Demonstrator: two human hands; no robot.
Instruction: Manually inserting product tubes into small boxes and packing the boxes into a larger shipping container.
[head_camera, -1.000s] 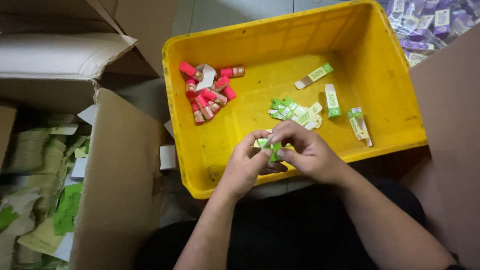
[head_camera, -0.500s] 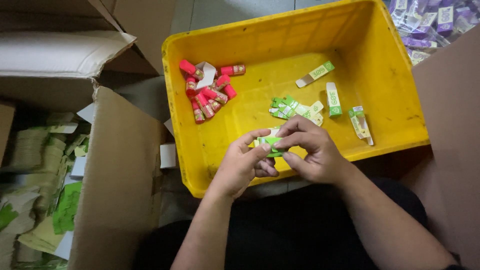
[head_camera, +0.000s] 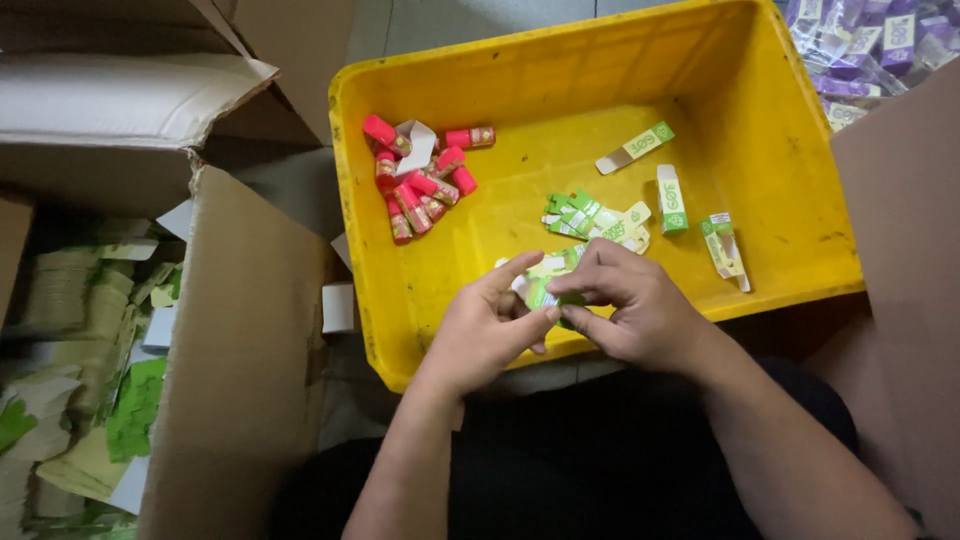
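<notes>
My left hand (head_camera: 487, 325) and my right hand (head_camera: 637, 310) meet over the near rim of a yellow plastic bin (head_camera: 780, 150). Between their fingertips they pinch a small green-and-white carton (head_camera: 545, 291), partly hidden by the fingers. Inside the bin, a cluster of small red tubes with pink caps (head_camera: 415, 185) lies at the back left. A loose pile of flat green-and-white cartons (head_camera: 592, 220) lies in the middle, just beyond my right hand. Single cartons lie further right (head_camera: 672, 199), one of them opened out (head_camera: 725, 250).
An open cardboard box (head_camera: 230, 330) at left holds stacks of flat green-and-white sheets (head_camera: 90, 380). Another cardboard flap (head_camera: 900, 230) stands at right. Purple packets (head_camera: 860, 45) lie at the top right. My dark trousers (head_camera: 600, 470) fill the bottom.
Both hands have shifted slightly and reworked their grip on the small carton; my left index finger is now raised over it. The bin's contents have not moved.
</notes>
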